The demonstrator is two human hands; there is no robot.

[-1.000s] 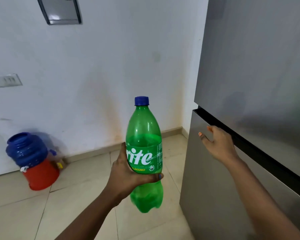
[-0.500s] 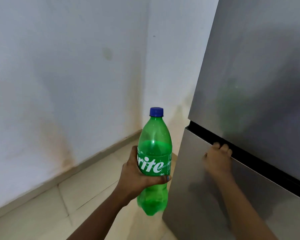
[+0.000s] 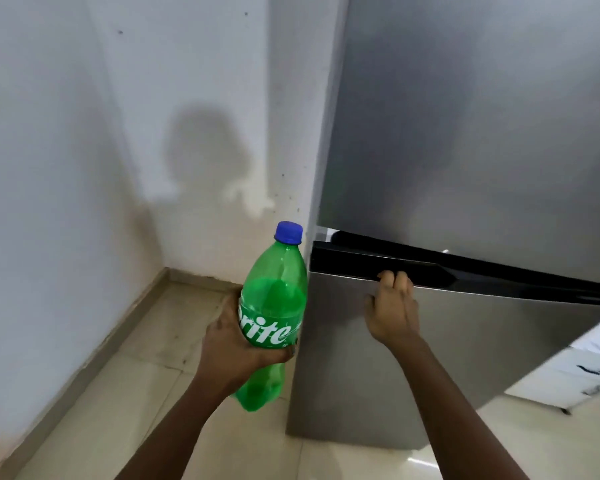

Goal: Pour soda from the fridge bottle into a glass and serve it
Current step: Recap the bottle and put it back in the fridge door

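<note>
A green soda bottle [image 3: 273, 299] with a blue cap stands upright in my left hand [image 3: 234, 344], which is wrapped around its label. The bottle is partly full. My right hand [image 3: 392, 306] has its fingers hooked over the black handle strip at the top edge of the lower fridge door [image 3: 465, 341]. That door is swung out from the steel fridge, and a white inner part shows at its right. No glass is in view.
The upper fridge door [image 3: 482, 116] fills the upper right. A stained white wall corner [image 3: 125, 168] stands to the left, with beige floor tiles [image 3: 136, 375] and a skirting below it.
The view has swung right toward the fridge corner. The lower door has come open under my right hand. The bottle stays gripped in my left hand.
</note>
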